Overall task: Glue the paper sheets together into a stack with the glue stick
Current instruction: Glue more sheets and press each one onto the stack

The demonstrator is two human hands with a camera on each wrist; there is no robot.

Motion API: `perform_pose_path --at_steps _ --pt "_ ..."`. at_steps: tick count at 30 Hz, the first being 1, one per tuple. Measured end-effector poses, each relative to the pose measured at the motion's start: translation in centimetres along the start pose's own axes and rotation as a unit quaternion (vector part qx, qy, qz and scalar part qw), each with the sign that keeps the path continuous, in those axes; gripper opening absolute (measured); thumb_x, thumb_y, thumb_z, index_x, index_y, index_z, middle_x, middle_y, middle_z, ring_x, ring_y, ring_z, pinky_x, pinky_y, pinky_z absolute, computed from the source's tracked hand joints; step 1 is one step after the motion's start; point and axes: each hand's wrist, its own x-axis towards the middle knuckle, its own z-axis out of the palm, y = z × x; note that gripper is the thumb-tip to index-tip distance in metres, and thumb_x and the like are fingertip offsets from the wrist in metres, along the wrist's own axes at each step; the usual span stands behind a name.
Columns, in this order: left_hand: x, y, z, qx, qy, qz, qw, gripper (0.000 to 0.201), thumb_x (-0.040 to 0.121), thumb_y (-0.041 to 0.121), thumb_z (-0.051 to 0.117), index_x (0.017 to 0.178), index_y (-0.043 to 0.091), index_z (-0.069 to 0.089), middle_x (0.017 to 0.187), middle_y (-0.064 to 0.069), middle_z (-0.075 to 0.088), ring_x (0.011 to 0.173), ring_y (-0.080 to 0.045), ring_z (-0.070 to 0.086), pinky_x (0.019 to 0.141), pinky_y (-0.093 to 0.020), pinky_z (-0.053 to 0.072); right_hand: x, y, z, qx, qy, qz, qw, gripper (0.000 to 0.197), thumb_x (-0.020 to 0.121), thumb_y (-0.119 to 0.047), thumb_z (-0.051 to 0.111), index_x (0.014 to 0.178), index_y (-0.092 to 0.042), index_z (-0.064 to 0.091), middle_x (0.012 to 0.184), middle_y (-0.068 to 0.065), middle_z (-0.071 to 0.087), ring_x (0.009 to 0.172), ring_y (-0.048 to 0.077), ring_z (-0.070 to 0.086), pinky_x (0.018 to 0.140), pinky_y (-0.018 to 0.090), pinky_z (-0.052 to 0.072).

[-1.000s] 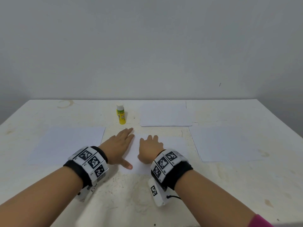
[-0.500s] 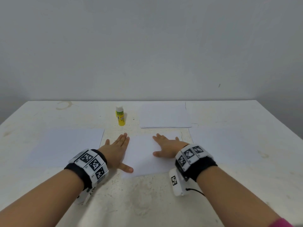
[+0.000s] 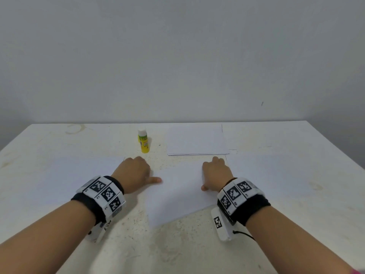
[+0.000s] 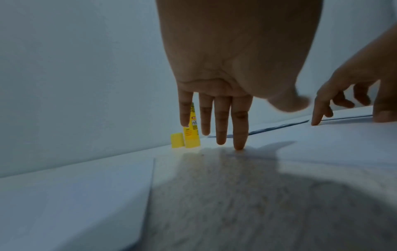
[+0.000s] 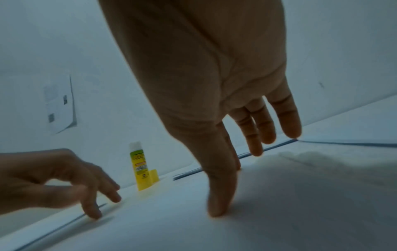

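Resting fingertips on middle sheet (image 3: 177,192): left hand (image 3: 133,173) at its left edge, right hand (image 3: 216,174) at its right edge. Both hands' fingers straight, pointing down, slightly apart, gripping nothing. Glue stick (image 3: 143,141) upright, capped, at far side of table (image 3: 197,254), just beyond left hand, untouched. Paper stack (image 3: 196,142) right of glue stick. Single sheets lie left (image 3: 79,175) and right (image 3: 266,171) of middle sheet.

You have four paper sheets (image 3: 178,192) spread on one table (image 3: 177,244), one glue stick (image 3: 143,141) in the upper middle of the frame, and two hands.
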Motion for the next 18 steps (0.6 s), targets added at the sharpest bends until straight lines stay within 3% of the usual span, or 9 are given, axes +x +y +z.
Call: perform_pose_path --at_steps 1,3,6,9,11,13,15,16,18 --pt "0.2 0.2 0.0 0.013 0.021 -0.001 1.0 0.079 0.084 0.078 0.022 0.098 0.013 0.064 0.11 -0.001 0.06 0.111 -0.019 0.052 0.092 -0.034 0.044 -0.1 -0.5 0.0 0.007 -0.006 -0.002 1.0 0.044 0.09 -0.021 0.06 0.127 -0.002 0.046 0.133 0.016 0.037 0.124 0.031 0.037 0.098 0.037 0.041" --pt "0.4 1.4 0.0 -0.015 0.045 0.031 0.998 0.047 0.095 0.053 0.042 0.119 0.016 0.058 0.13 0.001 0.052 0.119 -0.017 0.047 0.097 -0.032 0.041 0.0 -1.7 0.4 0.026 -0.017 0.0 1.0 0.036 0.094 -0.012 0.046 0.128 0.0 0.046 0.134 0.018 0.037 0.124 0.032 0.037 0.101 0.036 0.038" --pt "0.6 3.4 0.1 -0.065 0.022 0.084 0.994 0.048 0.098 0.04 0.046 0.141 0.019 0.042 0.143 0.002 0.041 0.128 -0.017 0.04 0.101 -0.033 0.039 0.2 -3.3 0.7 0.032 -0.028 0.022 0.999 0.039 0.096 -0.022 0.045 0.131 -0.003 0.046 0.136 0.017 0.04 0.125 0.033 0.036 0.102 0.038 0.038" --pt "0.6 4.0 -0.1 -0.07 0.027 0.091 0.993 0.041 0.095 0.046 0.049 0.126 0.021 0.058 0.122 0.003 0.056 0.113 -0.015 0.051 0.088 -0.031 0.044 0.4 -4.6 1.1 0.016 -0.042 0.014 0.999 0.068 0.091 -0.052 0.052 0.137 -0.003 0.039 0.138 0.016 0.037 0.126 0.036 0.034 0.103 0.044 0.037" --pt "0.4 4.2 -0.3 -0.072 0.018 0.099 0.992 0.034 0.09 0.052 0.055 0.107 0.025 0.068 0.104 0.006 0.064 0.097 -0.013 0.057 0.076 -0.027 0.042 0.4 -5.3 1.4 0.034 -0.037 -0.022 0.998 0.077 0.087 -0.056 0.056 0.139 -0.003 0.035 0.14 0.013 0.033 0.127 0.035 0.032 0.1 0.045 0.035" --pt "0.4 4.3 -0.4 -0.059 0.016 0.083 0.995 0.028 0.085 0.053 0.062 0.089 0.025 0.065 0.09 0.006 0.065 0.084 -0.012 0.055 0.067 -0.026 0.037 0.5 -5.9 1.5 0.05 -0.029 -0.055 0.997 0.077 0.085 -0.052 0.062 0.138 -0.003 0.035 0.14 0.011 0.032 0.127 0.034 0.033 0.097 0.043 0.037" --pt "0.6 4.2 -0.3 -0.06 0.032 0.06 0.996 0.037 0.079 0.055 0.067 0.093 0.023 0.058 0.095 0.006 0.059 0.09 -0.013 0.052 0.068 -0.025 0.036 0.5 -6.3 1.4 0.053 -0.03 -0.075 0.995 0.076 0.085 -0.046 0.066 0.138 -0.003 0.033 0.142 0.01 0.03 0.129 0.034 0.031 0.098 0.042 0.037" --pt "0.9 3.9 -0.1 -0.066 0.037 0.052 0.996 0.052 0.075 0.058 0.069 0.108 0.02 0.055 0.107 0.004 0.055 0.101 -0.015 0.049 0.074 -0.025 0.038 0.6 -6.4 1.3 0.053 -0.032 -0.087 0.994 0.078 0.085 -0.043 0.067 0.14 -0.003 0.031 0.145 0.01 0.028 0.132 0.034 0.028 0.101 0.043 0.035" --pt "1.4 3.4 0.4 -0.063 0.005 0.042 0.997 0.095 0.075 0.064 0.066 0.144 0.009 0.03 0.146 -0.006 0.034 0.135 -0.021 0.03 0.101 -0.032 0.036 0.8 -6.5 1.2 0.051 -0.047 -0.135 0.989 0.085 0.086 -0.038 0.067 0.148 -0.004 0.02 0.155 0.01 0.017 0.143 0.03 0.015 0.111 0.048 0.025"
